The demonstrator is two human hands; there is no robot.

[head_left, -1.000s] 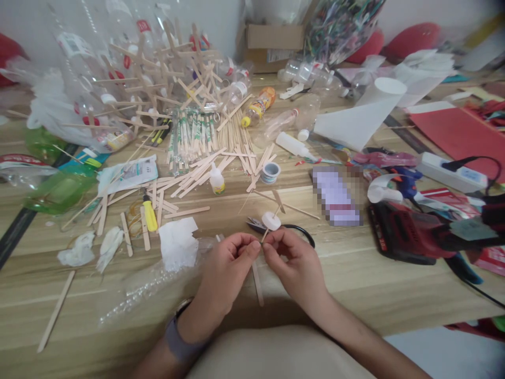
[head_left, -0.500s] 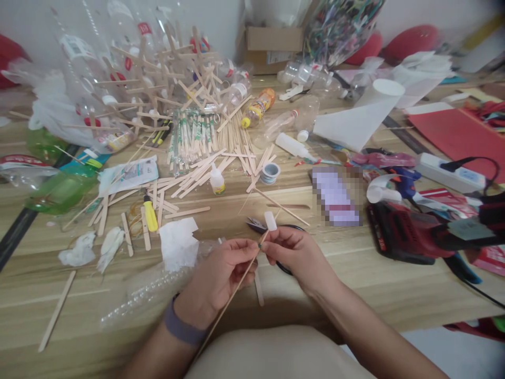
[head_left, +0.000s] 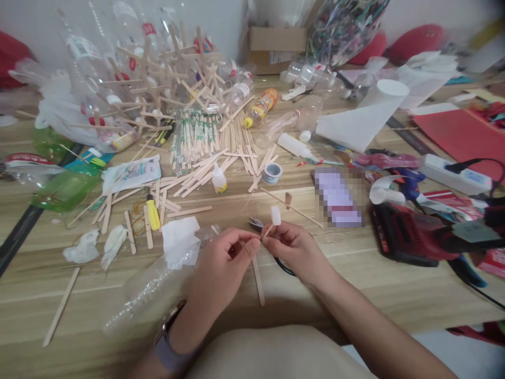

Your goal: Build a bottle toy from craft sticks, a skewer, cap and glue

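My left hand (head_left: pixel 226 268) and my right hand (head_left: pixel 295 252) meet fingertip to fingertip near the table's front edge. Both are pinched at a thin wooden stick (head_left: pixel 269 230), of which only a short upper piece shows. A small white piece (head_left: pixel 275 216) sits at its upper end, above my right fingers. The stick's lower part is hidden behind my left hand. Under my right hand lie scissors (head_left: pixel 255 223), their dark handle partly covered. A flat craft stick (head_left: pixel 258 281) rests on the table below and between the hands.
A clear plastic bottle (head_left: pixel 142 287) and white tissue (head_left: pixel 179 237) lie left of the hands. Ahead are a small glue bottle (head_left: pixel 219 180), a spool (head_left: pixel 272 172) and a phone (head_left: pixel 338 196). A red power tool (head_left: pixel 406 231) is at right; bottles and sticks (head_left: pixel 158 84) pile up behind.
My left hand has turned over, bringing the watch into view. The long lower length of the stick, seen earlier below my hands, is now hidden. My right hand has stayed nearly in place.
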